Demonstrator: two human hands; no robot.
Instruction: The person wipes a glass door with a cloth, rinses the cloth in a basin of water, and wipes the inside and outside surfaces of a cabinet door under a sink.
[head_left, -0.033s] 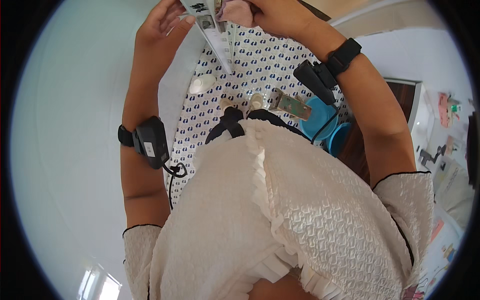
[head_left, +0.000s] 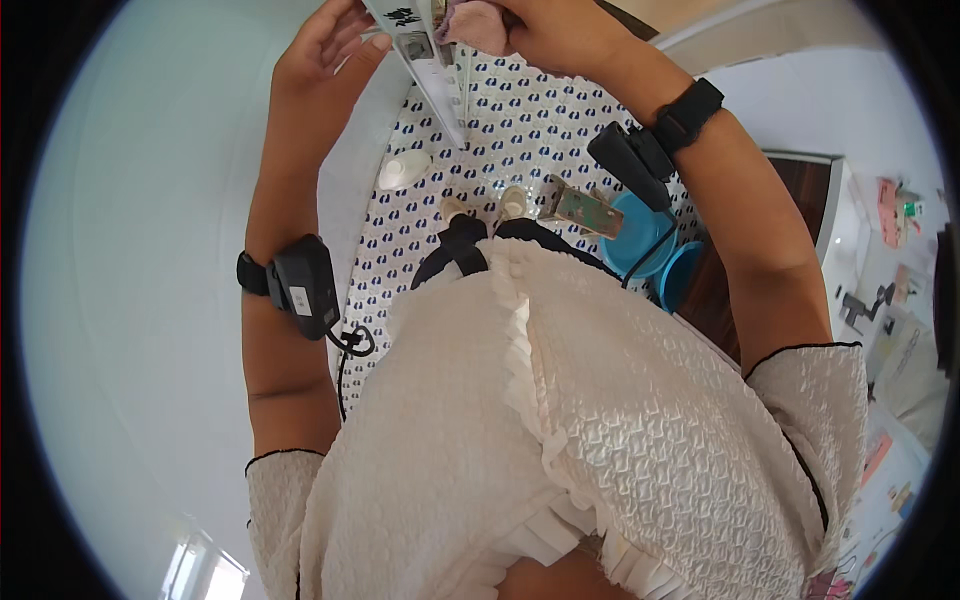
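Note:
A narrow white door edge (head_left: 428,78) with a metal latch plate (head_left: 415,45) and dark marks stands upright at the top of the view. Just left of it is my left hand (head_left: 325,60), thumb stretched toward the edge and fingers apart. Whether its fingertips touch the door is unclear, as they run out of view at the top. On the door's right side, my right hand (head_left: 560,35) is closed on a pink cloth (head_left: 478,27), pressed close to the door near the latch. Part of that hand is cut off by the frame's upper border.
A white bottle (head_left: 405,170) rests on the patterned floor (head_left: 520,110) by the left wall. Past my feet, a green-topped stool (head_left: 588,214) stands beside blue basins (head_left: 638,235) and a dark brown cabinet (head_left: 712,315). Small items hang at the right.

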